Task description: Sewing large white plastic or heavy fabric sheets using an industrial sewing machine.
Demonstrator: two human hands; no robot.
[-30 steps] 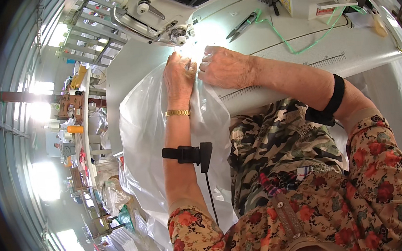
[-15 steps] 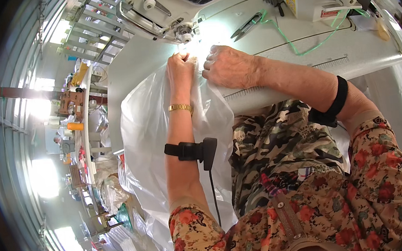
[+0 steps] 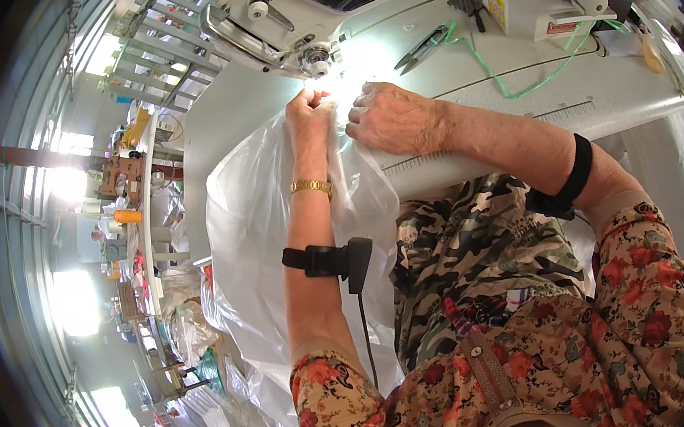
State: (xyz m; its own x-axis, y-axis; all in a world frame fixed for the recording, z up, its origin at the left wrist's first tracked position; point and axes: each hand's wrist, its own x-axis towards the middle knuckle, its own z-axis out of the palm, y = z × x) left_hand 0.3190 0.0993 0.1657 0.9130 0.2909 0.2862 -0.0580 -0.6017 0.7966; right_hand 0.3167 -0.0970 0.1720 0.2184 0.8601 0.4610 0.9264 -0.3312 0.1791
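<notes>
A white sewing machine stands at the far side, its needle area lit by a very bright lamp. Just in front of the needle, my left hand is closed in a pinch on a translucent white plastic sheet. The sheet hangs from there over the table edge, down beside my left forearm. Close by on the right, my right hand is curled with its fingers bent at the sheet's edge; its fingertips are partly hidden by glare and by the hand itself.
On the white table, right of the needle, lie thread snips with a green thread trailing from them. A small dark tool lies behind. Far left, an orange thread cone sits among cluttered benches. A black cable runs along my left arm.
Both hands stay near the needle with almost no movement. The whole view has shifted very slightly, and the sheet looks the same.
</notes>
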